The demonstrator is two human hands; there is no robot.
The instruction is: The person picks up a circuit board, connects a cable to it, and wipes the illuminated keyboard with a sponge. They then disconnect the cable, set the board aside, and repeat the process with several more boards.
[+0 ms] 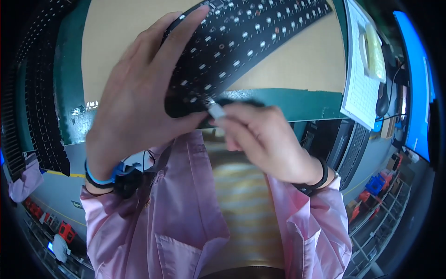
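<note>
A black circuit board [241, 39] with rows of small white parts is held tilted above a brown cardboard sheet [306, 65]. My left hand [139, 88] grips its near-left end, fingers along the far edge and thumb by the near corner. My right hand [269, 139] pinches a pale cable plug [216, 110] with a metal tip. That tip meets the board's near corner; whether it sits inside a socket I cannot tell. Motion blurs the right fingers a little, and the palm hides any cable.
Beneath the cardboard lies a green mat [306, 103]. Several black perforated strips or boards [42, 102] stand at the left. On the right are paper sheets [360, 97], a yellowish roll [375, 53], a black mouse [383, 100], a keyboard [355, 146] and a blue-lit monitor [416, 83].
</note>
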